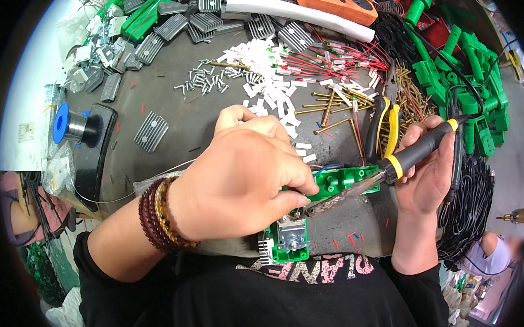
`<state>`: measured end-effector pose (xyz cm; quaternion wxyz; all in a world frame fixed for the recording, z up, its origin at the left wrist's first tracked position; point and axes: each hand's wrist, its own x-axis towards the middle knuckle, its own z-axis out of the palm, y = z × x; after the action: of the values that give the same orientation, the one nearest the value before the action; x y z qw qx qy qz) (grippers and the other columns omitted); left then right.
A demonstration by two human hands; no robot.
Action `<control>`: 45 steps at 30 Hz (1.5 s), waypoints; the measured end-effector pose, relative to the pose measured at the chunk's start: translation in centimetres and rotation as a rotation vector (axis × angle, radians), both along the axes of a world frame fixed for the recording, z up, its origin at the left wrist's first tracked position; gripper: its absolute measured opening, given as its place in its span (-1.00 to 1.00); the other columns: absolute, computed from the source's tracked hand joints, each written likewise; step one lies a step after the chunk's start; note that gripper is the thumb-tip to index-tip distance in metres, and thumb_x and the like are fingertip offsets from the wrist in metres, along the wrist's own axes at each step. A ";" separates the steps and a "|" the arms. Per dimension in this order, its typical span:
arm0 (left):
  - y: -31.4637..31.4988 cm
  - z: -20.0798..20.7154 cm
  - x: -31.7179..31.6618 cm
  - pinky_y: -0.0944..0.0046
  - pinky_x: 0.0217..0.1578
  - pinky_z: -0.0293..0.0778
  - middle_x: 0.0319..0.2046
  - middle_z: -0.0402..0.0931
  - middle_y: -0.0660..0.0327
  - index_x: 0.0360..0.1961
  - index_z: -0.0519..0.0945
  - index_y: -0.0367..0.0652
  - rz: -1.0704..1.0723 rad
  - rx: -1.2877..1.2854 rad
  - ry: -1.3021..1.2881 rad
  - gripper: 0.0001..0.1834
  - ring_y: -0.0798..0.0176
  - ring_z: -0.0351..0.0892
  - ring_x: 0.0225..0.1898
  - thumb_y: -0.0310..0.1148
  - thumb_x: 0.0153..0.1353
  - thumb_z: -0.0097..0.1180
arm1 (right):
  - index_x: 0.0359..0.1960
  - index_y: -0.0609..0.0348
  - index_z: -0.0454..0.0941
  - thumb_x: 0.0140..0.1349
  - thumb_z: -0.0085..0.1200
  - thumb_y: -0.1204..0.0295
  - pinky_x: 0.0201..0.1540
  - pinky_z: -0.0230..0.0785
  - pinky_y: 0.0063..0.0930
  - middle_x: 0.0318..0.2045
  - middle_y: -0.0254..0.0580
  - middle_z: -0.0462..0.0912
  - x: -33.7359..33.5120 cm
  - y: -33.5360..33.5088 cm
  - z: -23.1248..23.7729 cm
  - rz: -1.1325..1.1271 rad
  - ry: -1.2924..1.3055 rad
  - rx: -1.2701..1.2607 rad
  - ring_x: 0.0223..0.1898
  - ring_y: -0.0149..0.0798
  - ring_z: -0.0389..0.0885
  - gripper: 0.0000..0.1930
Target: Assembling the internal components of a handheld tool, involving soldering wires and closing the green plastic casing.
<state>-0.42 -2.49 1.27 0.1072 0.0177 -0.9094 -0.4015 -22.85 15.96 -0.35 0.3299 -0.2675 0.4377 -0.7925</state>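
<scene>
Right hand grip: my right hand (pixel 429 171) is closed around the black and yellow handle of the soldering iron (pixel 391 169); the fingers wrap it fully, and the dark tip points left, down to the green housing.
Left hand grip: my left hand (pixel 245 176) is curled shut over the green housing (pixel 339 180), thumb and fingers pinched together just beside the iron tip. I cannot tell what is between the fingertips; a thin wire (pixel 128 190) runs toward this hand from the left.
Green housing: it lies at the near edge of the work surface (pixel 172 115), partly under my left hand. A small finned metal part (pixel 286 238) sits in its near end, and blue wires come out on its far side.
Risk, burn: I judge the hot tip is very near my left thumb; a small slip of either hand could touch the skin.
Risk, melting: if the tip rests on the green plastic, I think it could mark or melt it.
Beyond the housing: yellow-handled pliers (pixel 386 126), brass pins (pixel 336 110), white pieces (pixel 270 87) and screws (pixel 203 79) lie behind it.
Left of the housing: a blue solder spool (pixel 67 125) stands well apart.
</scene>
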 end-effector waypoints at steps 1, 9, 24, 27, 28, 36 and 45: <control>0.1 -0.1 0.1 0.10 0.12 0.05 -0.43 0.66 0.43 -0.35 0.78 0.06 0.021 -0.036 0.040 -0.89 0.31 0.50 -0.13 -0.29 0.06 0.38 | 0.05 0.07 0.37 0.55 -0.28 0.04 -0.68 0.26 -0.62 -0.33 -0.02 0.60 0.0 0.0 0.1 -0.001 -0.001 0.001 -0.69 -0.44 0.38 -0.62; 0.7 0.4 0.3 0.05 0.08 0.11 -0.46 0.66 0.39 -0.39 0.78 0.03 0.058 -0.085 0.013 -0.91 0.26 0.51 -0.16 -0.29 0.05 0.38 | 0.03 0.03 0.37 0.54 -0.27 0.04 -0.62 0.28 -0.56 -0.31 -0.03 0.60 0.0 0.3 0.3 0.026 -0.037 -0.013 -0.66 -0.41 0.38 -0.65; 1.2 0.1 0.6 0.08 0.11 0.09 -0.50 0.66 0.40 -0.40 0.79 -0.02 0.115 0.023 -0.009 -0.90 0.29 0.50 -0.18 -0.34 0.02 0.40 | 0.08 0.06 0.35 0.54 -0.25 0.05 -0.60 0.31 -0.58 -0.28 -0.01 0.60 0.0 0.5 0.3 0.023 -0.029 -0.038 -0.65 -0.42 0.40 -0.63; 1.5 0.0 0.8 0.04 0.13 0.08 -0.50 0.66 0.41 -0.40 0.79 0.00 0.103 -0.004 -0.005 -0.90 0.29 0.49 -0.18 -0.33 0.01 0.40 | 0.08 0.06 0.34 0.54 -0.25 0.04 -0.61 0.32 -0.58 -0.29 -0.02 0.60 0.1 0.5 0.3 0.024 -0.024 -0.041 -0.65 -0.42 0.41 -0.62; 1.5 -0.1 0.9 0.02 0.14 0.08 -0.50 0.66 0.41 -0.40 0.79 0.01 0.101 -0.024 0.000 -0.91 0.29 0.49 -0.18 -0.33 0.01 0.39 | 0.08 0.06 0.34 0.53 -0.25 0.04 -0.61 0.32 -0.58 -0.29 -0.01 0.60 0.1 0.5 0.3 0.023 -0.013 -0.038 -0.65 -0.42 0.41 -0.62; 1.3 -0.3 0.8 -0.02 0.16 0.07 -0.49 0.65 0.43 -0.42 0.78 0.05 0.070 -0.031 -0.014 -0.92 0.30 0.49 -0.18 -0.33 0.00 0.39 | 0.08 0.06 0.34 0.53 -0.24 0.03 -0.63 0.31 -0.58 -0.31 -0.03 0.59 0.2 0.3 0.4 0.014 -0.020 -0.036 -0.66 -0.42 0.40 -0.61; 1.6 0.1 0.5 -0.07 0.20 0.01 -0.48 0.65 0.47 -0.39 0.78 0.10 0.072 -0.057 -0.003 -0.91 0.31 0.49 -0.16 -0.28 0.02 0.38 | 0.16 0.09 0.34 0.51 -0.16 0.04 -0.47 0.36 -0.62 -0.20 -0.03 0.56 -4.6 2.2 5.7 -0.259 0.476 -0.213 -0.47 -0.40 0.48 -0.57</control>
<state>0.10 -0.86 1.37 0.1206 0.0481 -0.9195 -0.3711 -27.42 18.19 5.31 0.0841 -0.4209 0.4475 -0.7845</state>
